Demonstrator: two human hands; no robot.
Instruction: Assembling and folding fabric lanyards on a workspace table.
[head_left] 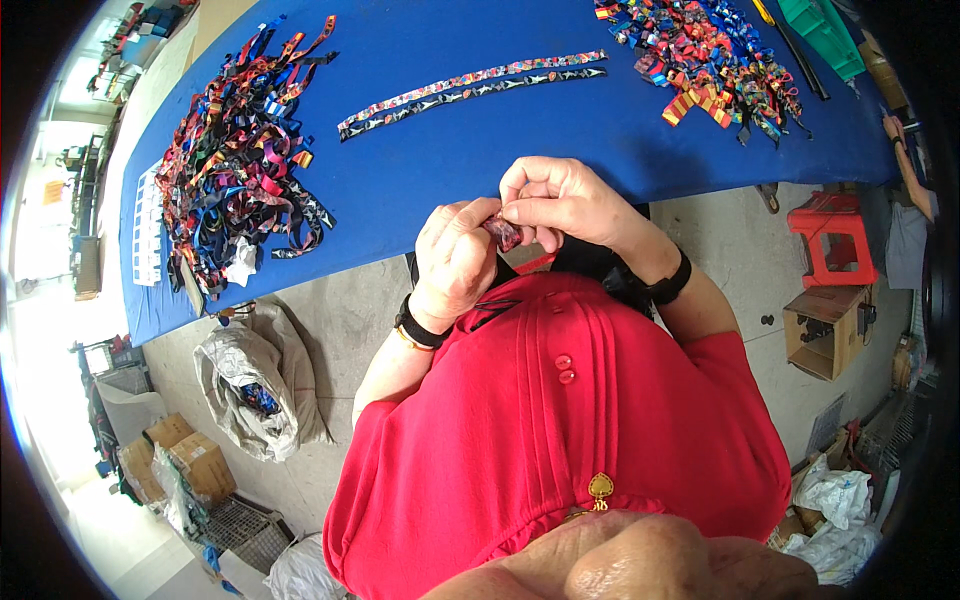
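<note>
In front of my chest, at the near edge of the blue table (420,215), both hands meet on a small, folded dark red patterned ribbon (503,233). My left hand (458,258) is closed around it from the left. Thumb and fingers of my right hand (565,205) pinch together at its upper end; what exactly they grip there is too small to make out. Beyond my hands, two flat printed ribbons lie side by side: a multicoloured one (470,79) and a black and white one (475,97).
A tangled heap of ribbons (240,160) covers the table's left end. On the far right lie a pile of folded colourful ribbon pieces (700,65) and a green bin (822,35). A white sack (250,380) and a red stool (832,238) stand on the floor.
</note>
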